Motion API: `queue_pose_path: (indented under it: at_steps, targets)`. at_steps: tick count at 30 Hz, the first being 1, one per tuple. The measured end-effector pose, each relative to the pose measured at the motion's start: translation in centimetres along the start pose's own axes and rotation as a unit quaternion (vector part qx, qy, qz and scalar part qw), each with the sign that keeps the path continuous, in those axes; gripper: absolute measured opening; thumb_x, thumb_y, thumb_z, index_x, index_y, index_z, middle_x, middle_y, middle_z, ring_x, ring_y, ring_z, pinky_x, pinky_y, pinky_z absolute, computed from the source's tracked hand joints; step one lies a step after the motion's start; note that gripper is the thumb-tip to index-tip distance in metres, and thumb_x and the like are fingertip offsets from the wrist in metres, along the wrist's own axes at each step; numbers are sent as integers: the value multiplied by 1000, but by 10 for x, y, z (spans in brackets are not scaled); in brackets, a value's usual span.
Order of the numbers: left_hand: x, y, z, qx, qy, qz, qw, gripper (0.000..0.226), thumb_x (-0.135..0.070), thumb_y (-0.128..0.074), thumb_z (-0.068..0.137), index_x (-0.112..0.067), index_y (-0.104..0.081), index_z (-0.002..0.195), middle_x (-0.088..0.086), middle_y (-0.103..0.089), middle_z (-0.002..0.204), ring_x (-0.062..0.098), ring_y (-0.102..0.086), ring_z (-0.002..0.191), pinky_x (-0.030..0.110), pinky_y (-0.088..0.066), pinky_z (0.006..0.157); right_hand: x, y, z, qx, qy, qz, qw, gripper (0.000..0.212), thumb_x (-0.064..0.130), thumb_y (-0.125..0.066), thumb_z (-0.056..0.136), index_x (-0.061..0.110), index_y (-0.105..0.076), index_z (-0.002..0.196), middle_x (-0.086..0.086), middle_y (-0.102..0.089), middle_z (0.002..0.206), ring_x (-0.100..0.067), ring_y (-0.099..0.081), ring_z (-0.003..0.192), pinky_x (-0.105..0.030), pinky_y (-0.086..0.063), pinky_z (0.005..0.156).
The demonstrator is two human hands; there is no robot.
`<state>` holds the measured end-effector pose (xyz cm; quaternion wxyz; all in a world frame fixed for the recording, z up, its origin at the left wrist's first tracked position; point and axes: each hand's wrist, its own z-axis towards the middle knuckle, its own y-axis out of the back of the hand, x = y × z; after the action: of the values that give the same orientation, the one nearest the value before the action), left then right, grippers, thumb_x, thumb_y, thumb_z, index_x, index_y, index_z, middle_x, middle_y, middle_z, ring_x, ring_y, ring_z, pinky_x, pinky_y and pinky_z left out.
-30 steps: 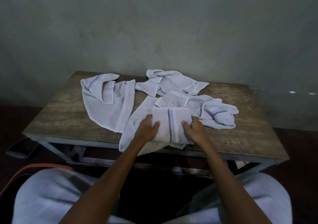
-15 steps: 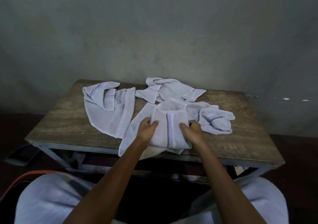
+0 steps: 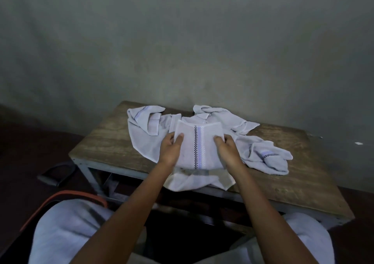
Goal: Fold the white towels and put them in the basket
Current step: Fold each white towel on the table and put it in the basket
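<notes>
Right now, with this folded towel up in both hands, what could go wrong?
The folded towel is pinched only at its sides by the left hand and right hand; its top edge bows open, so the fold may come undone. A loose towel hangs over the table edge and might slide off if brushed.

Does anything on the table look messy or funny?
Yes. The drooping towel hangs over the front edge of the table, under the folded towel that the left hand and right hand hold. The left towel, back towel and right towel lie crumpled.
</notes>
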<state>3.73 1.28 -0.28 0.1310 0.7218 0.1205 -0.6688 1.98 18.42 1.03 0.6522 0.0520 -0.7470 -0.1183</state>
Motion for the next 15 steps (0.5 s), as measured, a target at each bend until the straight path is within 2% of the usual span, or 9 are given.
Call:
queue_pose_path:
  at_steps: [3, 5, 7, 9, 13, 15]
  targets:
    - [-12, 35, -11, -45, -14, -38, 998, 28, -33, -55, 92, -11, -62, 108, 4, -67, 99, 17, -63, 89, 32, -54, 77, 20, -29, -15, 30, 31, 17, 999, 31, 40, -46, 94, 18, -50, 116, 4, -54, 105, -15, -51, 93, -30, -38, 82]
    - [-17, 64, -20, -74, -10, -66, 995, 28, -36, -56, 91, -14, -63, 106, 9, -68, 104, 23, -64, 93, 40, -55, 80, 31, -51, -28, 48, 50, 25, 997, 36, 39, -46, 95, 14, -51, 121, 0, -55, 110, -16, -50, 96, -29, -36, 83]
    - [-23, 93, -32, -105, -17, -92, 990, 20, -34, -57, 91, -17, -65, 96, 13, -68, 103, 27, -64, 91, 45, -53, 83, 41, -74, -39, 72, 69, 23, 995, 36, 38, -45, 96, 13, -51, 121, -1, -54, 110, -17, -50, 96, -27, -34, 81]
    - [-27, 122, -45, -142, -25, -114, 983, 16, -30, -56, 92, -17, -63, 86, 12, -67, 94, 24, -61, 83, 41, -53, 77, 50, -99, -49, 105, 84, 25, 991, 32, 37, -45, 96, 14, -52, 117, -3, -56, 109, -18, -51, 94, -27, -35, 79]
    - [-29, 178, -73, -229, -49, -141, 962, 15, -25, -56, 93, -11, -62, 95, 6, -63, 87, 19, -58, 78, 31, -50, 69, 60, -156, -71, 197, 115, 34, 973, 21, 35, -45, 96, 18, -51, 106, -1, -56, 104, -17, -52, 93, -27, -36, 79]
    - [-25, 205, -89, -283, -53, -140, 947, 16, -22, -55, 93, -8, -62, 98, 6, -62, 86, 18, -57, 78, 31, -50, 68, 61, -187, -84, 244, 126, 33, 961, 21, 35, -46, 96, 17, -52, 104, -1, -57, 105, -16, -53, 93, -27, -37, 79]
